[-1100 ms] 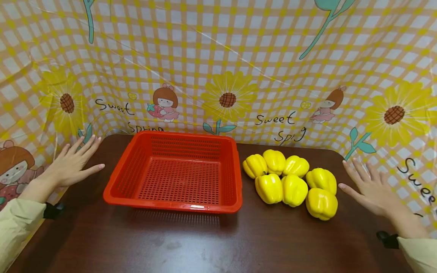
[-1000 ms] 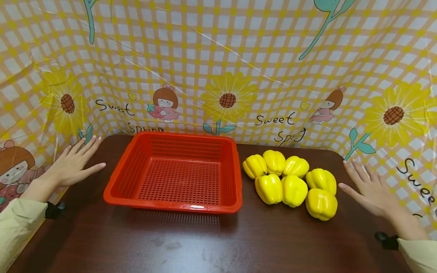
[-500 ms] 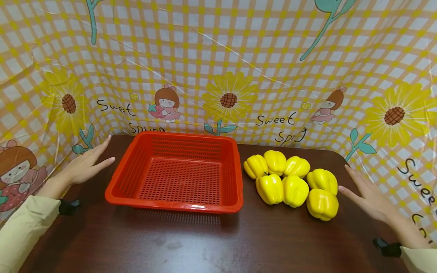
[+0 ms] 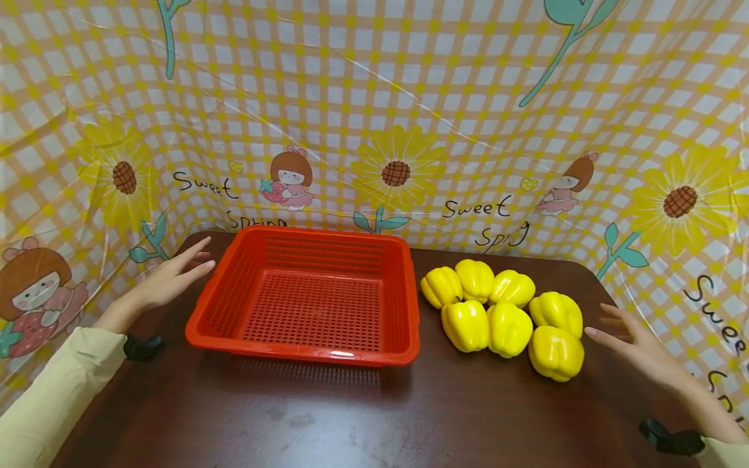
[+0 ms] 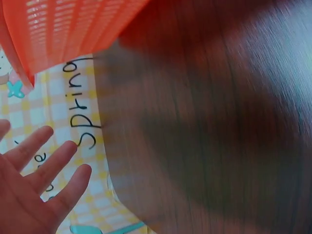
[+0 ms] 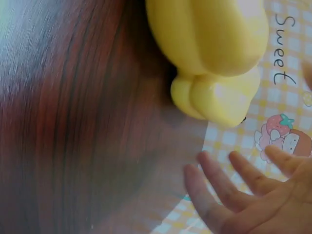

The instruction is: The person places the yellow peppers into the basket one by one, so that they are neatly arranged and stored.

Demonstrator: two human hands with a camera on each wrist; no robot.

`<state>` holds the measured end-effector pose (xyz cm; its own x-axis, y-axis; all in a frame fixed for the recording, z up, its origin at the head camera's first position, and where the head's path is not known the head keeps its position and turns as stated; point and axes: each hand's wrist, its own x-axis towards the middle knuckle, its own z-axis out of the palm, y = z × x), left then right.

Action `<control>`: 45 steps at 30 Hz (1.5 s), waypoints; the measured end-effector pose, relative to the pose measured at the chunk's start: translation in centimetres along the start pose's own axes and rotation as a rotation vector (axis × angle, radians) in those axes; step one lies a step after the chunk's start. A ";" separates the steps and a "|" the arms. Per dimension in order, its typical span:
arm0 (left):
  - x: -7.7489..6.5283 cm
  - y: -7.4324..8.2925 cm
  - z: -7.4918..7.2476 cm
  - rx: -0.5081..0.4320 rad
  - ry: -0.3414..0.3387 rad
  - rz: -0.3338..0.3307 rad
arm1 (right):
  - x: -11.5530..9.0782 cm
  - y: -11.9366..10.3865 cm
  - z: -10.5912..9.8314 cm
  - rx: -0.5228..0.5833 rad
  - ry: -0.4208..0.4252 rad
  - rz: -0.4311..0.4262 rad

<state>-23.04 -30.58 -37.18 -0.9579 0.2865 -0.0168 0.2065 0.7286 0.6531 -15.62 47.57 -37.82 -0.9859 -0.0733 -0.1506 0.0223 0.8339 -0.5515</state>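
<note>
My left hand (image 4: 166,279) is held just left of a red plastic basket (image 4: 304,354), its fingertips close to the rim and its fingers spread, holding nothing. In the left wrist view that hand (image 5: 39,185) shows fingers apart below the basket's side (image 5: 83,29). On the right, my right hand (image 4: 649,351) has relaxed fingers and holds nothing; its thumb tip is close to a yellow bell pepper (image 4: 557,353) at the near right of the group. Behind that one lies another yellow bell pepper (image 4: 557,312). The right wrist view has the hand (image 6: 258,195) with fingers spread, near a pepper (image 6: 214,34).
Several more yellow bell peppers (image 4: 465,325) lie between the basket and the right-hand pair. Everything stands on a dark brown table (image 4: 351,422). A checked cloth with printed flowers (image 4: 398,78) hangs along the back and both sides.
My left hand has moved right towards the basket and turned thumb-side up. My right hand has turned likewise and lowered slightly beside the peppers. The view has shifted a little; basket and peppers stay put.
</note>
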 end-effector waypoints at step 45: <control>3.3 -0.6 1.3 -0.524 -0.076 -0.079 | -1.0 -1.0 1.9 0.475 -0.378 0.360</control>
<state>-26.04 -29.33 -38.59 -0.9455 0.3015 -0.1230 -0.0113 0.3472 0.9377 -14.36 45.79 -38.73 -0.7803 -0.0948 -0.6181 0.4910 0.5192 -0.6995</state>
